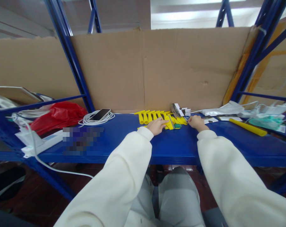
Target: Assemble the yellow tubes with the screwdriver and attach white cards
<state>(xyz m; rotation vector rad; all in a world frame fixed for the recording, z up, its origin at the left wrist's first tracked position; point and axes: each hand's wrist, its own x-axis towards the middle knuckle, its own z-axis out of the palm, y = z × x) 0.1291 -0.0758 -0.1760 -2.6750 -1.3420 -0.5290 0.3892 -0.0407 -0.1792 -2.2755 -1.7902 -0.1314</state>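
Observation:
Several yellow tools (149,117) with round handles lie in a row on the blue shelf. My left hand (156,126) is closed on a yellow tool (169,124) at the right end of that row. A small green piece (177,126) lies just right of this tool. My right hand (196,122) is closed beside the right edge of the yellow pile, with its fingertips together; what they hold, if anything, is too small to tell. Behind, between the hands, a stack of black-and-white packets (177,110) leans next to some small white sticks (186,111).
A phone (100,114) rests on a coiled white cable (86,120) at left, near a red bag (60,116) and a white power strip (50,138). At right lie a long yellow tool (248,127), plastic bags and masks (266,119). Cardboard (143,69) stands behind.

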